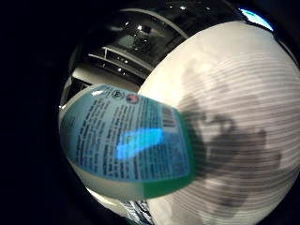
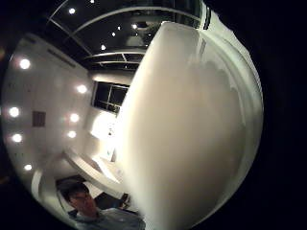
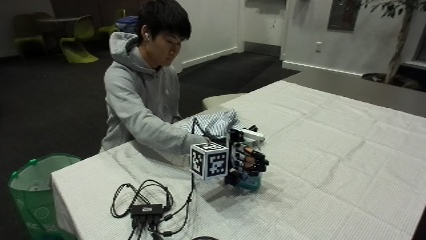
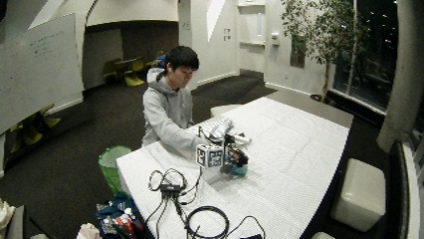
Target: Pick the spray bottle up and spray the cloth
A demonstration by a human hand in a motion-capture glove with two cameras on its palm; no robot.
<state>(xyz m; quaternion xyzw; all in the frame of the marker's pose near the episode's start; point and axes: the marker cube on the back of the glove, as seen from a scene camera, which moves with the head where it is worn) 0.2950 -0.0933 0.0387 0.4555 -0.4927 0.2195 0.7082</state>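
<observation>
Seated at a white-covered desk (image 3: 346, 150), wrapping the gloved right hand (image 3: 247, 159) around an upright spray bottle (image 3: 249, 181), fingers curled round its neck. Bottle base looks to rest on or just above the desk, near the front edge; cannot tell which. Teal label (image 1: 129, 138) close to the palm. Striped cloth (image 3: 214, 122) bunched on the desk just behind the hand, beside the grey sleeve (image 3: 163, 135). Green bin (image 3: 33, 187) on the floor by the desk corner.
</observation>
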